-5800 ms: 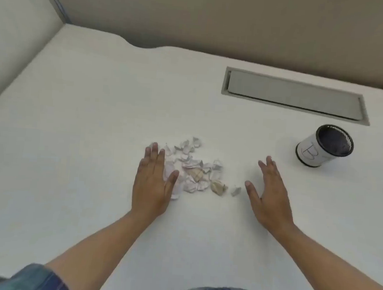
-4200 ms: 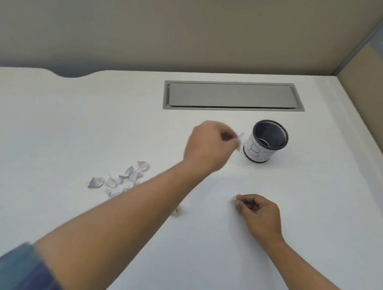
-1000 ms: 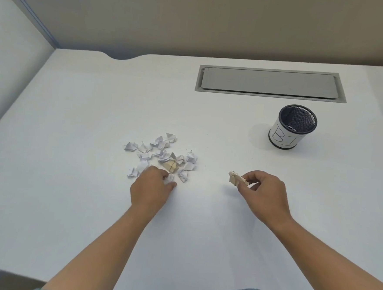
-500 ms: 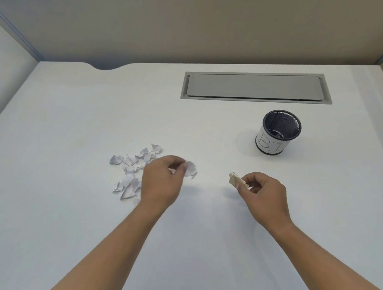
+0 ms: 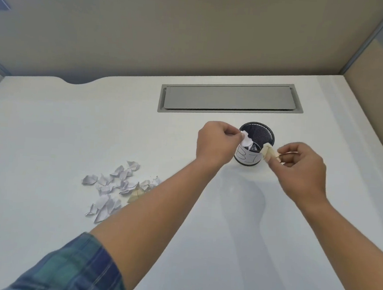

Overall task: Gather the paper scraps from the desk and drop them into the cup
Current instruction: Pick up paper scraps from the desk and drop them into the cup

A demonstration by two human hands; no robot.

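Both hands are raised at the cup (image 5: pixel 255 147), which stands upright on the white desk (image 5: pixel 50 135) at about one o'clock from the middle of the view, just in front of the long grey cover plate (image 5: pixel 230 98) set into the desk top. The cup is dark mesh inside with a white band around its lower wall bearing hand-drawn marks. The left hand (image 5: pixel 217 144) comes in from seven o'clock and is closed in a pinch on a white scrap (image 5: pixel 246 139), thumb and fingertips meeting on it, and that scrap hangs over the cup's rim on its nine o'clock side, partly across the opening. The right hand (image 5: pixel 302 166) sits at the cup's three o'clock side, its thumb and forefinger pinched on a tan scrap (image 5: pixel 269 152) that reaches to just beside the rim; the other fingers are curled in. Something pale shows inside the cup, but what it is cannot be told. The remaining paper scraps (image 5: pixel 113 185) lie in a loose heap on the desk at about nine o'clock, well apart from the cup, mostly white crumpled bits with one tan piece (image 5: pixel 135 194) at the heap's right edge, next to the left forearm. A dark plaid sleeve (image 5: pixel 70 270) covers the left arm near the bottom edge.
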